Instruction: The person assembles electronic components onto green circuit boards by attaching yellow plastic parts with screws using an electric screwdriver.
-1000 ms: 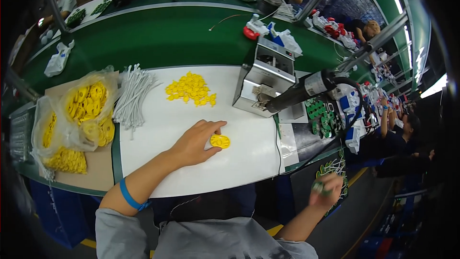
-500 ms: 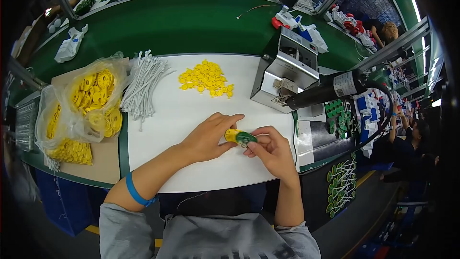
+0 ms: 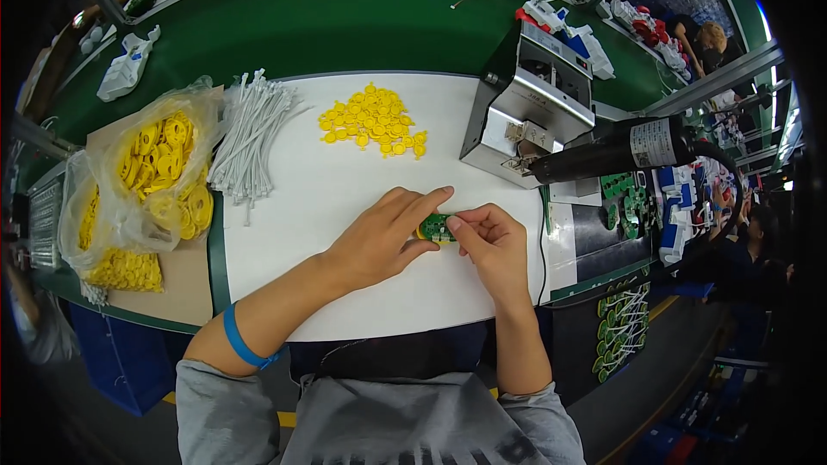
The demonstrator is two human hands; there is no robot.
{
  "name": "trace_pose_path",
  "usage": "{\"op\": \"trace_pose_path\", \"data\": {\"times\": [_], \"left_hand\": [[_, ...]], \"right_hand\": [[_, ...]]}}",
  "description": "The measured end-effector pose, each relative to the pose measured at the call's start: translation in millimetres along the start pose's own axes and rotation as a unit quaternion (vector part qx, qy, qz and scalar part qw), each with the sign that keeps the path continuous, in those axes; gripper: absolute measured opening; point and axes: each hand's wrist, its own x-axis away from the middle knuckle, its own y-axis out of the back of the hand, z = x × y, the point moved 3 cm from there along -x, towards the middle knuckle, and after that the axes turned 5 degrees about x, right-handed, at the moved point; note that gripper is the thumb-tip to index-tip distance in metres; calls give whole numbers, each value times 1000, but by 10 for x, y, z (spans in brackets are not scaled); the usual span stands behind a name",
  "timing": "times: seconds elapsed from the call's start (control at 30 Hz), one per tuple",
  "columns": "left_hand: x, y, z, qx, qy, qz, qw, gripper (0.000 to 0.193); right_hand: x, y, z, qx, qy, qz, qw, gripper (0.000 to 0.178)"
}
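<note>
Over the white work surface (image 3: 345,310), both my hands meet at a small green circuit board (image 3: 437,227). A thin edge of a yellow plastic part shows beside the board, which covers most of it. My left hand (image 3: 375,237) grips the yellow part from the left, its index finger stretched along the far side and its thumb on the near side. My right hand (image 3: 493,245) pinches the board's right end between thumb and curled fingers. Farther off lies a pile of small yellow plastic pieces (image 3: 370,119).
Left of the sheet lie a bundle of white cable ties (image 3: 250,142) and plastic bags of yellow parts (image 3: 159,159). At right stands a metal machine (image 3: 534,108) with a black cylindrical tool (image 3: 603,155) before it. More green boards (image 3: 627,202) lie beyond. Co-workers sit at far right.
The green board has come down flat over the yellow part, which showed more before. My right hand has shifted in closer with its thumb on the board. The whole view has shifted slightly.
</note>
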Motion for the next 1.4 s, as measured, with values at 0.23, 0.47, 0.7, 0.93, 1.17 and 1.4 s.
{"op": "trace_pose_path", "data": {"times": [0.23,0.47,0.7,0.93,1.17,1.4], "left_hand": [[-45,-40,-25,10,-27,-27,999,77],[-77,-109,-71,-6,-109,-36,993,73],[6,-271,162,446,276,44,850,42],[-19,-300,253,454,284,18,845,23],[8,-303,237,431,272,19,860,25],[12,-297,251,433,274,25,858,26]], "right_hand": [[-53,132,-34,45,21,7,999,15],[-56,203,-78,-66,-15,163,984,19],[-49,250,-198,-85,9,118,989,16],[-86,256,-199,-66,22,128,989,16],[-82,201,-225,-70,54,131,987,11],[-132,164,-263,-57,51,129,989,11]]}}
